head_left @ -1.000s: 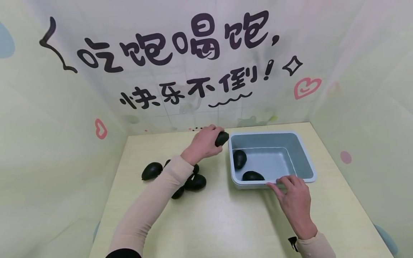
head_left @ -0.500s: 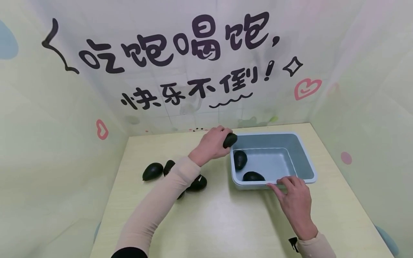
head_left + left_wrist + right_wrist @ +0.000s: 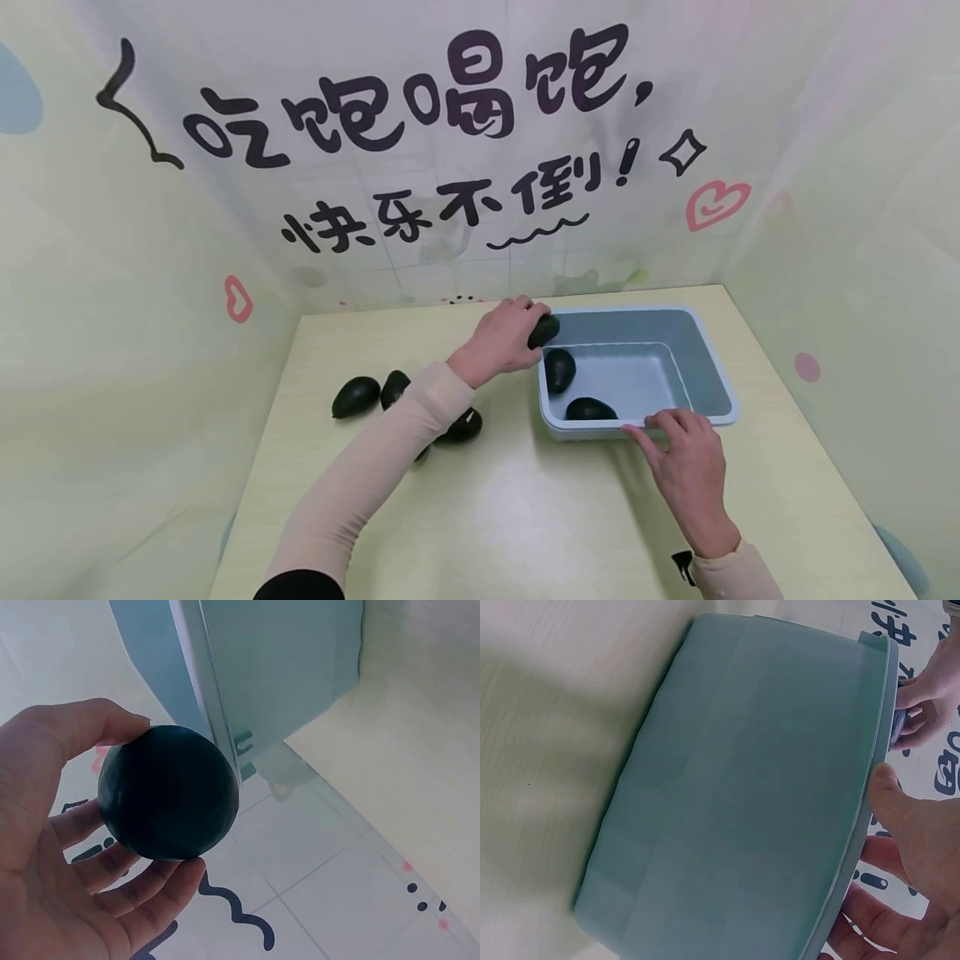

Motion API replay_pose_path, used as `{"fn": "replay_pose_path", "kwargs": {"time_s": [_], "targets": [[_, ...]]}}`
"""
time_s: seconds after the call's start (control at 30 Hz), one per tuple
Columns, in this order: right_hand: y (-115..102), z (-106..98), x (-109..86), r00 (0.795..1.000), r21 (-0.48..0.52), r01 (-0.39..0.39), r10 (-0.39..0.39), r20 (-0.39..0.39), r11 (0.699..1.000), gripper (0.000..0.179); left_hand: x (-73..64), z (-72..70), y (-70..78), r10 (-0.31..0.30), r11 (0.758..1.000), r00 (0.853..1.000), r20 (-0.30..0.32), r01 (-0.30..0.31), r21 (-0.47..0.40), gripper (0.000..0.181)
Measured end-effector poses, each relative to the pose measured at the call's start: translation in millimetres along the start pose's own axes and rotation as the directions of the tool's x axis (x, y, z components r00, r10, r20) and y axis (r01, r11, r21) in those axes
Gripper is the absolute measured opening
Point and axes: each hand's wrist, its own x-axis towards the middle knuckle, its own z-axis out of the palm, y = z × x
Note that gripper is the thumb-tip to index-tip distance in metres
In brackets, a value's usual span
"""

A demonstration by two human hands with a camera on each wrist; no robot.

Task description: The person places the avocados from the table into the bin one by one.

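So the left hand (image 3: 501,340) is gripping a dark oval fruit (image 3: 545,332) at the tub's (image 3: 633,379) 10 o'clock corner, and the right hand (image 3: 690,471) pinches the rim (image 3: 581,426) around 5. I'd leave that brace on, clear the edge, then lower gently without bumping the 9 o'clock fruit (image 3: 560,371).

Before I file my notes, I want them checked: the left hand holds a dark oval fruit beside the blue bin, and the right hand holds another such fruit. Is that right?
Not quite: the right hand grips the near rim of the blue bin, not a fruit, as the right wrist view shows. The left hand does hold a dark oval fruit.
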Motion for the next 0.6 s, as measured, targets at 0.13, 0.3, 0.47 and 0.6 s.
{"fn": "replay_pose_path", "kwargs": {"time_s": [0.13,0.3,0.47,0.6], "targets": [[-1,0,0.3,1.0,0.001,0.001,-0.001,-0.004,1.0,0.078,0.8,1.4,3.4,0.009,1.0,1.0,0.018,-0.009,0.023,0.059],[-1,0,-0.3,1.0,0.0,0.004,-0.004,-0.004,1.0,0.078,3.1,2.1,7.3,0.028,0.998,0.999,0.029,-0.029,0.047,0.057],[0,0,-1.0,1.0,0.0,0.004,-0.004,-0.003,1.0,0.077,4.6,-0.5,10.1,0.031,0.997,0.999,0.031,-0.033,0.064,0.058],[0,1,-0.4,1.0,0.0,0.002,-0.002,-0.006,1.0,0.078,6.2,-3.7,12.3,0.04,0.996,0.999,0.023,-0.042,0.077,0.058]]}}
